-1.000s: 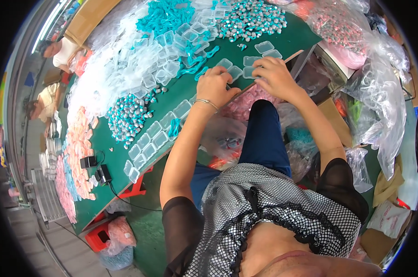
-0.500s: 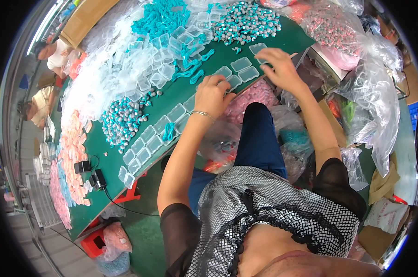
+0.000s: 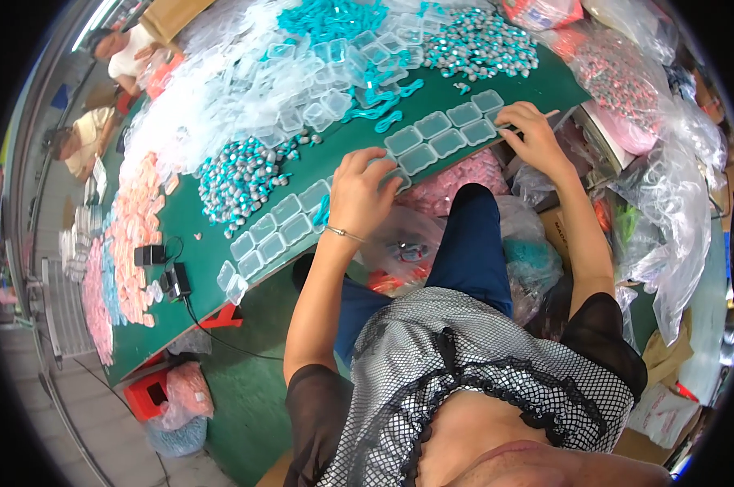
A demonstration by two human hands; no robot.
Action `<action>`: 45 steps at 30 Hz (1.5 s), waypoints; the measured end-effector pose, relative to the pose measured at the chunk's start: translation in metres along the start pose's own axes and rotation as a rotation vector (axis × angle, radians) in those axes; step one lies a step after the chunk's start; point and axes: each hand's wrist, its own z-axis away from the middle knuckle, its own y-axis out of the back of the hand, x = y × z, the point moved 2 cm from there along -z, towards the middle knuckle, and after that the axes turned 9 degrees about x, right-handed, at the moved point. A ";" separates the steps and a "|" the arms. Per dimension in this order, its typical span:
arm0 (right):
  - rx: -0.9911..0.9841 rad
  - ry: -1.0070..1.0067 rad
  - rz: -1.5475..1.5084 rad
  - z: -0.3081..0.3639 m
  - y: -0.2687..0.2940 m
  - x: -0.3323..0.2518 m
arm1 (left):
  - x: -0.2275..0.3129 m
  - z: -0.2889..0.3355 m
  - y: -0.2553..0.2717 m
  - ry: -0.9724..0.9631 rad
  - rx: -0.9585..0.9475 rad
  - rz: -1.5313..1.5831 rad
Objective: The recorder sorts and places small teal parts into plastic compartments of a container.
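Two rows of clear plastic boxes (image 3: 432,125) run along the near edge of the green table. My left hand (image 3: 360,188) rests over the rows near their middle, fingers curved and apart from the thumb, hiding the boxes beneath it. At the right end, my right hand (image 3: 533,138) touches the end box (image 3: 488,101) with fingers and thumb spread apart. Just left of my left hand, a small teal cord bundle (image 3: 322,213) lies on the boxes, partly hidden. More open boxes (image 3: 286,209) continue to the left, with a pair of tilted ones (image 3: 232,282) at the far end.
Beyond the rows lie a large heap of clear boxes (image 3: 221,101), teal cords (image 3: 330,20), and grey-and-teal pieces (image 3: 480,49). Peach pieces (image 3: 139,219) and black adapters (image 3: 174,280) are at left. Plastic bags (image 3: 659,211) crowd the right. Two people sit at far left.
My right hand has come down from above the far end box to the end of the rows. The boxes at the right now sit in closer paired rows. The whole view has shifted slightly.
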 end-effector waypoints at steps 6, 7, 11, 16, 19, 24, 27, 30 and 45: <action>0.023 -0.004 -0.010 -0.034 -0.018 -0.013 | -0.027 0.028 0.034 0.089 0.093 -0.056; -0.059 -0.020 -0.019 -0.044 -0.028 -0.017 | -0.027 0.029 0.034 0.078 0.105 -0.057; -0.216 0.113 -0.067 -0.081 -0.082 -0.048 | -0.026 0.039 0.041 0.132 0.111 -0.043; -0.264 0.273 -0.011 -0.107 -0.120 -0.061 | -0.031 0.053 0.079 0.175 0.246 -0.153; -0.310 0.264 -0.037 -0.108 -0.143 -0.044 | -0.035 0.088 0.134 0.305 0.368 -0.360; -0.308 0.275 -0.048 -0.107 -0.136 -0.047 | -0.061 0.165 0.200 0.572 0.060 -0.604; -0.284 0.283 -0.041 -0.107 -0.134 -0.046 | -0.075 0.177 0.208 0.577 -0.041 -0.528; -0.241 0.297 -0.002 -0.104 -0.135 -0.037 | -0.087 0.175 0.204 0.520 -0.070 -0.368; -0.252 0.372 -0.061 -0.117 -0.143 -0.054 | -0.107 0.184 0.204 0.478 0.081 -0.144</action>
